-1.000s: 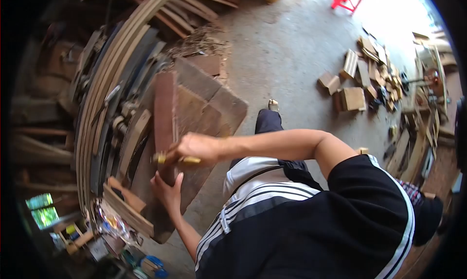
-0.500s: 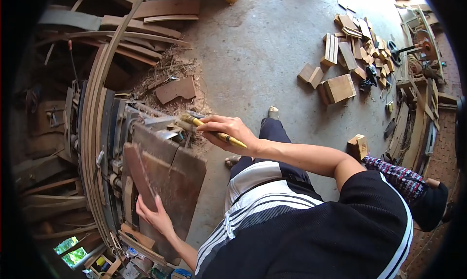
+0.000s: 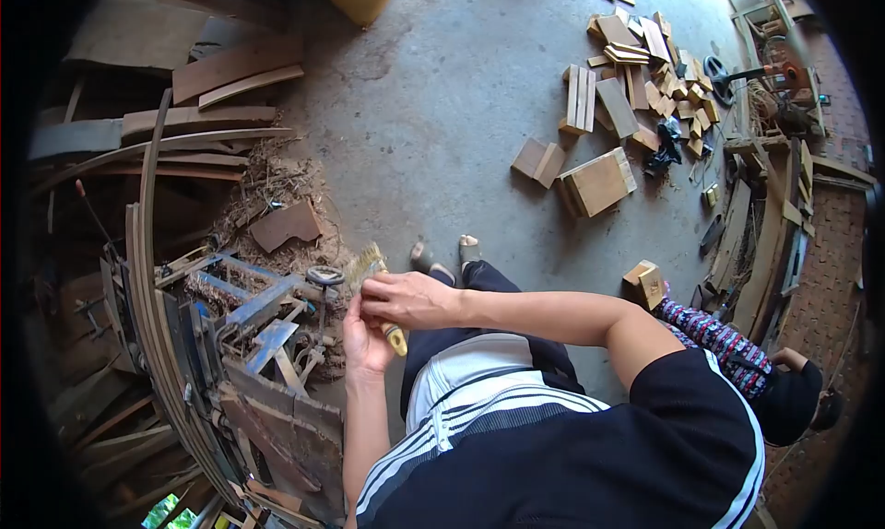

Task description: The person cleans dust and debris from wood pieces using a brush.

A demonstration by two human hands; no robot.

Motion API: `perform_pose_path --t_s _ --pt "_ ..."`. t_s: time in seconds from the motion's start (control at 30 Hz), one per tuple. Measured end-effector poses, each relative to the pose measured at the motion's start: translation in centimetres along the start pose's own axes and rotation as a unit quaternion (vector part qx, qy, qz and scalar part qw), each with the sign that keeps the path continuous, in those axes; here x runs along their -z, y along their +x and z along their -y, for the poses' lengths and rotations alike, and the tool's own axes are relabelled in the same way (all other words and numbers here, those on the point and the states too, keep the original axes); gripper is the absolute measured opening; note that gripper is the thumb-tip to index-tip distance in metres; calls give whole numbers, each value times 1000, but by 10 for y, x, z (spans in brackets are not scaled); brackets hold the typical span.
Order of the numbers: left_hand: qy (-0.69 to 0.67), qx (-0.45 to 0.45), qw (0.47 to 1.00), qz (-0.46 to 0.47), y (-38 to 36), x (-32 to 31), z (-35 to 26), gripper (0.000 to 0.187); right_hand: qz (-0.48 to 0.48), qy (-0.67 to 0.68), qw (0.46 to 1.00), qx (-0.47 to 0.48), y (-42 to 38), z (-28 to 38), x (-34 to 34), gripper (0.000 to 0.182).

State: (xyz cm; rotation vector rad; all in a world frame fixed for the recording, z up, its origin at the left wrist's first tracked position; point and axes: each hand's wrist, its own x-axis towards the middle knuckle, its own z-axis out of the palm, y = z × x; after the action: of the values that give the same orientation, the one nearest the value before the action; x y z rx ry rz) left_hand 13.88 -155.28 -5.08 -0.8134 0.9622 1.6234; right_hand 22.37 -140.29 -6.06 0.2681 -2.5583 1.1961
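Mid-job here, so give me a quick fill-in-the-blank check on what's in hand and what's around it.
1. The right hand grips a ____.
2. The tool's handle is mostly ____ in colour.
3. The wood blocks lie on the grey ____.
4. The black shirt has white ____.

Missing words: brush; yellow; floor; stripes.

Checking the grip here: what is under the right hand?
The brush passes under the right hand; bristles and handle end show, its middle is covered. The left hand partly shows, fingertips hidden.
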Motion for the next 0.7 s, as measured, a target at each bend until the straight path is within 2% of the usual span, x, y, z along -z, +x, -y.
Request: perform_pose_path --t_s 0.07,0.17,0.23,0.27,0.3,0.33,0.37,0.43,0.53,0.63,0.67,0.7 --pt "-11 27 1000 -2 17 -8 -5 35 33 28 999 -4 0 -16 4 36" --pt "11 49 999 7 60 15 -26 31 10 42 999 -6 1 -32 20 43" --pt "-2 97 989 113 87 23 -45 28 33 47 998 -21 -4 -46 34 49" --pt "-113 84 987 76 95 14 -45 27 51 31 996 -62 -7 -52 42 49" --pt "-125 47 991 3 95 -6 -50 30 65 12 993 -102 -9 -59 51 49" --pt "-98 38 994 -1 104 -10 -60 31 82 18 985 -149 -11 -69 61 44" --pt "-71 30 997 -6 115 -10 -70 33 78 12 985 -151 -15 -84 70 44" --pt "-39 19 998 -48 139 -12 -84 34 46 -8 975 -218 -31 -118 77 33" --pt "-24 33 996 -83 155 -35 -96 31 -31 -53 961 -268 -55 -172 88 19" --pt "27 29 995 -87 164 -64 -84 29 -25 5 920 -390 -83 -218 108 20" --pt "69 23 992 -101 164 -72 -76 28 -24 15 918 -395 -97 -234 108 20" --pt "108 14 988 -111 168 -85 -66 27 -18 19 898 -439 -113 -259 105 21"
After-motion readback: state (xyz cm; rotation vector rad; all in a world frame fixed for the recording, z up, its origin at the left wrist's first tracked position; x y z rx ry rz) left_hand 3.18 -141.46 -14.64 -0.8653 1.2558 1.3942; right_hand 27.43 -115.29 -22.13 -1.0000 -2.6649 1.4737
